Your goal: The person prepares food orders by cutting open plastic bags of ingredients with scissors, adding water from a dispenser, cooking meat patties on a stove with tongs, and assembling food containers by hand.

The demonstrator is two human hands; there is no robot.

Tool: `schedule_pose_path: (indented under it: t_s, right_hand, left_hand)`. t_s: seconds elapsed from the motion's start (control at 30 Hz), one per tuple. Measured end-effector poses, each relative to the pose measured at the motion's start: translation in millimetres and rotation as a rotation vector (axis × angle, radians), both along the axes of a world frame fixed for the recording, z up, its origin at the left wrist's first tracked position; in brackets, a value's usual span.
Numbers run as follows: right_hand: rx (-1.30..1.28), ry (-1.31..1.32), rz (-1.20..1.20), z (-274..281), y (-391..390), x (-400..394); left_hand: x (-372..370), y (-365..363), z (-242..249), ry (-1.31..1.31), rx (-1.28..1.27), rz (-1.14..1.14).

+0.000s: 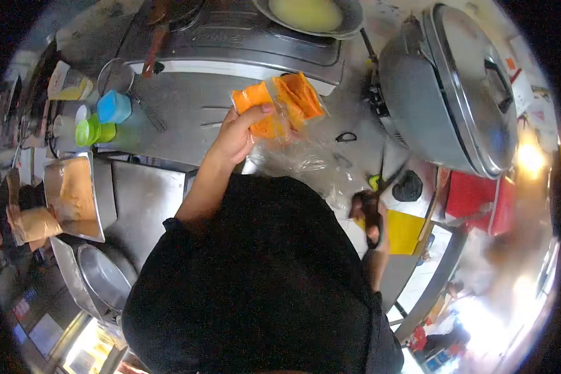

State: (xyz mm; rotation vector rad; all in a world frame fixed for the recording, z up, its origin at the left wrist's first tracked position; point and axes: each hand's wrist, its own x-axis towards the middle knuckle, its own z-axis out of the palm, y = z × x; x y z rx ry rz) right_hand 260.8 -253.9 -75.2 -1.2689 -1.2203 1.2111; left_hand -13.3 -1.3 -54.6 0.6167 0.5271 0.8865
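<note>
My left hand [235, 136] is raised over the steel counter [187, 112] and grips a clear plastic bag of orange pieces [280, 103] by its left side, thumb on top. The loose lower part of the bag [296, 159] hangs crumpled below. My right hand [369, 215] is low at my right side, blurred, closed around a dark object I cannot make out. It is above a yellow board [405, 232]. My black shirt hides the counter right in front of me.
A large lidded steel pot [455, 93] stands at the right. A pan of pale yellow liquid [308, 14] sits on the burner at the top. Blue and green cups [103, 118] and a tray of brownish food [75, 193] are at the left. A red box [480, 199] is at the right.
</note>
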Motion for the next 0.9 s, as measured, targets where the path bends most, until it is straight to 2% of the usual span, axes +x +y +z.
schedule_pose_path:
  t_s: [0.03,0.07,0.13,0.17,0.23,0.27,0.4,0.47,0.6,0.67,0.8,0.87,0.9]
  right_hand:
    - [-0.162,0.33,-0.104,-13.6,-4.1,-22.9]
    - [-0.212,0.315,-0.113,0.4,4.3,-43.8]
    - [-0.246,0.102,0.171,30.0,45.5,-59.5]
    - [-0.243,0.096,0.17,28.8,56.8,-61.7]
    - [-0.279,0.327,0.291,26.7,69.8,-72.4]
    - [-0.291,0.281,0.198,28.9,72.2,-82.5]
    - [-0.265,0.203,0.226,31.4,85.7,-81.7]
    - [-0.249,0.25,0.323,26.2,89.5,-80.3]
    - [-0.188,0.226,0.239,41.5,91.6,-93.2]
    - [-0.21,0.258,0.244,42.1,91.4,-94.1]
    - [-0.219,0.324,0.186,34.0,86.2,-98.7]
    - [-0.218,0.408,0.338,31.0,90.6,-94.2]
    - [-0.215,0.41,0.337,32.4,91.1,-94.9]
  left_hand:
    - [3.4,0.5,0.5,-0.009,-0.015,-0.011]
    - [7.0,0.8,1.0,-0.02,-0.03,-0.019]
    - [10.4,2.2,-0.7,-0.08,-0.03,-0.054]
    - [10.8,2.1,-1.2,-0.131,-0.036,-0.07]
    - [9.3,1.1,3.3,-0.165,-0.041,-0.101]
    - [7.2,0.8,6.0,-0.197,-0.046,-0.131]
    - [1.7,-10.1,16.4,-0.209,-0.093,-0.146]
    - [3.1,-18.5,21.0,0.026,0.172,-0.108]
    - [2.5,-17.7,25.7,0.004,0.191,-0.172]
    - [5.0,-20.8,35.3,0.175,0.29,-0.063]
    - [5.3,-19.6,34.9,0.16,0.3,-0.028]
    - [7.2,-20.9,36.6,0.07,0.228,0.047]
    - [3.3,-19.9,36.0,0.073,0.231,0.046]
